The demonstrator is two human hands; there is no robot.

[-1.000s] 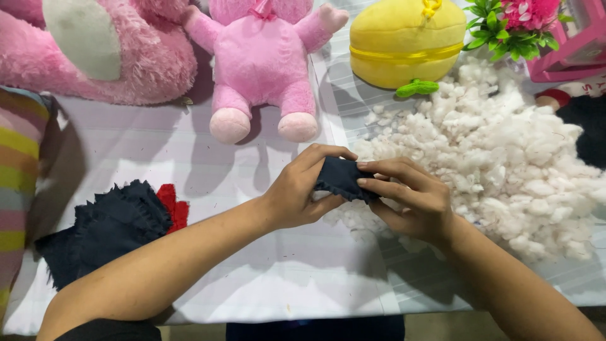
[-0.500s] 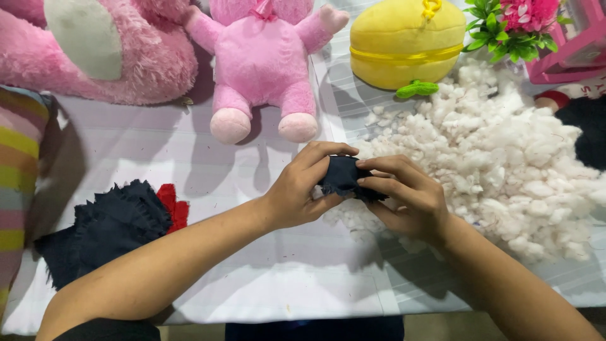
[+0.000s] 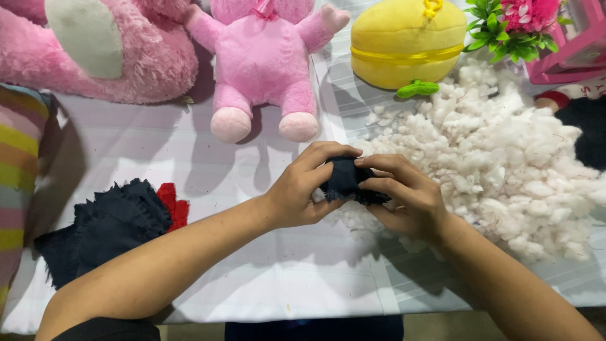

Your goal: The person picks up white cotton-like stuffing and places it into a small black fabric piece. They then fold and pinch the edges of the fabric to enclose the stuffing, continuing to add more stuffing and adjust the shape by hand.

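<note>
Two hands pinch one small dark navy fabric piece [image 3: 346, 180].
Left hand [image 3: 300, 192] and right hand [image 3: 407, 199] clamp it together above the white counter [image 3: 265, 284], beside the fluffy white stuffing pile [image 3: 505, 145].

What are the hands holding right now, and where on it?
Both hands, left hand and right hand, hold one small dark navy fabric piece, pinching it from opposite sides with fingertips, beside the white stuffing pile.
</note>
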